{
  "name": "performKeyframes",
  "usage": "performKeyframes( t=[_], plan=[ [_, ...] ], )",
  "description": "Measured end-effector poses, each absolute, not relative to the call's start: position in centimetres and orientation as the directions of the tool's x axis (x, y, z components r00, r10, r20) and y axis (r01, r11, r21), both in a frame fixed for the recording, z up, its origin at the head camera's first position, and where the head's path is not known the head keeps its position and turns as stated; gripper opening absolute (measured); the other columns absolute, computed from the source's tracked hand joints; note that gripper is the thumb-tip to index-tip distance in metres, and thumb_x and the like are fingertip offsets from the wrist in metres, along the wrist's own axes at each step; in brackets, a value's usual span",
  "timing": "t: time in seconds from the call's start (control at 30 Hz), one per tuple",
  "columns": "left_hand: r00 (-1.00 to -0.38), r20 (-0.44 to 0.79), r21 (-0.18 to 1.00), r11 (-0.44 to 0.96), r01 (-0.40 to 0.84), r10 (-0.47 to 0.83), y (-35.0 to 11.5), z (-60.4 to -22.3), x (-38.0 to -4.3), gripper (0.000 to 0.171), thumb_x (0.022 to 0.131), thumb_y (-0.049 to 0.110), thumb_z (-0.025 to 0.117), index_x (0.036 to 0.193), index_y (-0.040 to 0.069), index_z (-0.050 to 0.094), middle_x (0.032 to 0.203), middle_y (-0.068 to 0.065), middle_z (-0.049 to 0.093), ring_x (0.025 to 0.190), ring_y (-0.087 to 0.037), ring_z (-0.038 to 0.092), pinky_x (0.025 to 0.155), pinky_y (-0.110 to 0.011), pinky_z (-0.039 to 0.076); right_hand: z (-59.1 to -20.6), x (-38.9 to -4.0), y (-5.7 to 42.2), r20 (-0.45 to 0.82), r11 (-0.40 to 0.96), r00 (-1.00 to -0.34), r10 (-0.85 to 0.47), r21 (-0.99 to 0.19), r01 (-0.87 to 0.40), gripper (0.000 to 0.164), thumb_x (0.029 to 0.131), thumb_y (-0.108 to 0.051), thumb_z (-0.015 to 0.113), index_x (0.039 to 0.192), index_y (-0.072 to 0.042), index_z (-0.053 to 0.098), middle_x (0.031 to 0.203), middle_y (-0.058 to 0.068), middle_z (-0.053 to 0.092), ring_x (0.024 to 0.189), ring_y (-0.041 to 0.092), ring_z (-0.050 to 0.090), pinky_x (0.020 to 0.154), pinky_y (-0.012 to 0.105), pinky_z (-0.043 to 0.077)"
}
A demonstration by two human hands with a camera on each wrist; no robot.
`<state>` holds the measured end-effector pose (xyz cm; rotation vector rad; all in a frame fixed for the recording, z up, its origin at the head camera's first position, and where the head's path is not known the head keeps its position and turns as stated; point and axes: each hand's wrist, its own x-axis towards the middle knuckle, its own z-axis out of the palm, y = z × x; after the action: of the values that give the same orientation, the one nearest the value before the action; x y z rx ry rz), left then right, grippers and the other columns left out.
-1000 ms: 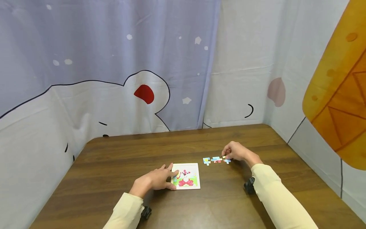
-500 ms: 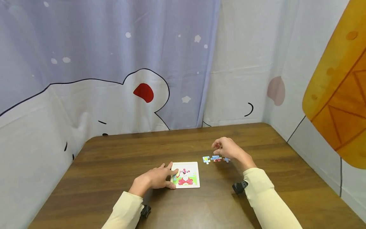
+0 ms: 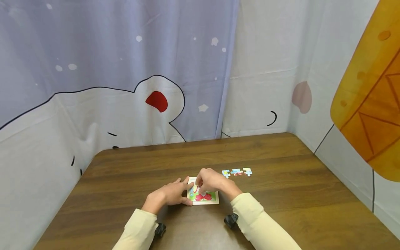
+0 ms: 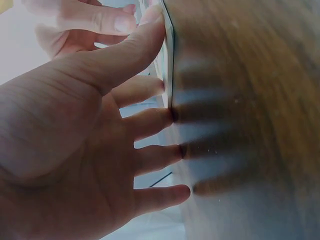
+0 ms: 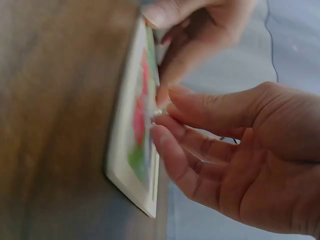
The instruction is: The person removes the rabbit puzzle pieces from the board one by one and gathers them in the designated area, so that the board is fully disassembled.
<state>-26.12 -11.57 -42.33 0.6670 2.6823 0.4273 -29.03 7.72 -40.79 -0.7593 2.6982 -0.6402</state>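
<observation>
A small framed jigsaw puzzle (image 3: 215,202) with a pale wooden rim lies flat on the table in the head view, its picture pink, green and white. My left hand (image 3: 171,193) rests against its left side, fingers spread and fairly straight, thumb (image 4: 142,45) on the frame's near corner. Over the middle of the picture is my right hand (image 3: 212,181), covering part of it. In the right wrist view its thumb (image 5: 200,107) and forefinger (image 5: 172,155) come together right at the puzzle's surface. I cannot tell whether they pinch a piece.
Three loose jigsaw pieces (image 3: 236,172) lie in a row beyond the frame to the right. The brown wood-grain table (image 3: 140,163) reaches back to a printed curtain (image 3: 193,69). Black wrist cameras sit at both sleeves.
My right hand has left the row of loose pieces and moved left and nearer to me, onto the puzzle. The three pieces now show fully. My left hand has stayed put.
</observation>
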Motion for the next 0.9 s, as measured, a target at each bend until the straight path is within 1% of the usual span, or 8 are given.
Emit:
performKeyframes(
  t=[0.07, 0.2, 0.33, 0.43, 0.53, 0.67, 0.77, 0.9],
  plan=[
    [-0.835, -0.255, 0.367, 0.848, 0.382, 0.487, -11.6, -42.4, -26.2, 0.077, 0.086, 0.045, 0.075, 0.151, 0.016, 0.047, 0.161, -0.014, 0.030, 0.146, -0.044, 0.026, 0.108, -0.063, 0.032, -41.2, -29.0, 7.4, -0.131, 0.763, -0.829, -0.544, -0.488, -0.424, 0.018, 0.078, -0.003, 0.083, 0.095, -0.005, 0.077, 0.083, -0.004, 0.066, 0.078, 0.010, 0.058, 0.070, 0.026, 0.050],
    [-0.838, -0.252, 0.367, 0.849, 0.381, 0.485, -11.5, -42.3, -26.2, 0.078, 0.085, 0.045, 0.076, 0.151, 0.015, 0.047, 0.160, -0.013, 0.031, 0.146, -0.043, 0.026, 0.109, -0.063, 0.032, -41.6, -29.1, 7.4, -0.126, 0.763, -0.841, -0.526, -0.506, -0.402, 0.020, 0.079, -0.002, 0.082, 0.098, -0.004, 0.077, 0.079, -0.004, 0.064, 0.075, 0.010, 0.055, 0.064, 0.024, 0.049],
    [-0.835, -0.244, 0.362, 0.845, 0.394, 0.494, -11.5, -42.2, -26.2, 0.076, 0.087, 0.045, 0.074, 0.151, 0.014, 0.048, 0.160, -0.013, 0.032, 0.145, -0.044, 0.027, 0.110, -0.062, 0.032, -41.7, -29.2, 7.4, -0.132, 0.775, -0.850, -0.510, -0.500, -0.387, 0.015, 0.078, -0.002, 0.083, 0.090, -0.007, 0.076, 0.076, -0.005, 0.061, 0.072, 0.011, 0.053, 0.061, 0.024, 0.047],
    [-0.836, -0.244, 0.340, 0.851, 0.401, 0.492, -11.5, -42.1, -26.2, 0.075, 0.089, 0.045, 0.072, 0.152, 0.014, 0.046, 0.160, -0.013, 0.033, 0.145, -0.043, 0.029, 0.110, -0.061, 0.032, -41.7, -29.1, 7.3, -0.134, 0.777, -0.849, -0.511, -0.494, -0.390, 0.015, 0.076, -0.002, 0.084, 0.084, -0.009, 0.073, 0.078, -0.005, 0.060, 0.072, 0.011, 0.052, 0.061, 0.025, 0.047],
    [-0.841, -0.237, 0.324, 0.856, 0.403, 0.486, -11.5, -42.1, -26.1, 0.074, 0.091, 0.045, 0.070, 0.152, 0.013, 0.045, 0.159, -0.012, 0.034, 0.144, -0.042, 0.032, 0.110, -0.060, 0.033, -41.7, -29.1, 7.2, -0.140, 0.781, -0.850, -0.507, -0.492, -0.385, 0.018, 0.074, -0.002, 0.085, 0.081, -0.009, 0.070, 0.080, -0.003, 0.060, 0.074, 0.012, 0.052, 0.063, 0.026, 0.047],
    [-0.856, -0.198, 0.314, 0.858, 0.406, 0.478, -11.3, -42.2, -26.1, 0.072, 0.092, 0.045, 0.070, 0.151, 0.012, 0.046, 0.156, -0.012, 0.040, 0.141, -0.041, 0.037, 0.108, -0.059, 0.035, -41.8, -29.1, 7.2, -0.136, 0.781, -0.854, -0.502, -0.496, -0.380, 0.020, 0.072, 0.000, 0.085, 0.081, -0.008, 0.069, 0.081, -0.002, 0.060, 0.076, 0.013, 0.052, 0.065, 0.026, 0.048],
    [-0.872, -0.170, 0.297, 0.868, 0.398, 0.459, -11.3, -42.4, -26.2, 0.072, 0.091, 0.046, 0.071, 0.150, 0.011, 0.048, 0.152, -0.014, 0.045, 0.138, -0.041, 0.042, 0.107, -0.058, 0.037, -41.9, -29.1, 7.2, -0.122, 0.767, -0.851, -0.511, -0.511, -0.387, 0.022, 0.071, 0.002, 0.085, 0.083, -0.007, 0.068, 0.080, -0.002, 0.061, 0.073, 0.012, 0.053, 0.064, 0.026, 0.048],
    [-0.883, -0.150, 0.270, 0.878, 0.396, 0.445, -11.3, -42.6, -26.3, 0.072, 0.088, 0.048, 0.073, 0.148, 0.013, 0.052, 0.149, -0.016, 0.049, 0.135, -0.040, 0.046, 0.104, -0.057, 0.041, -42.0, -29.2, 7.2, -0.097, 0.743, -0.841, -0.532, -0.529, -0.410, 0.026, 0.070, 0.002, 0.086, 0.085, -0.007, 0.067, 0.078, -0.002, 0.060, 0.071, 0.010, 0.053, 0.063, 0.024, 0.048]
  ],
)
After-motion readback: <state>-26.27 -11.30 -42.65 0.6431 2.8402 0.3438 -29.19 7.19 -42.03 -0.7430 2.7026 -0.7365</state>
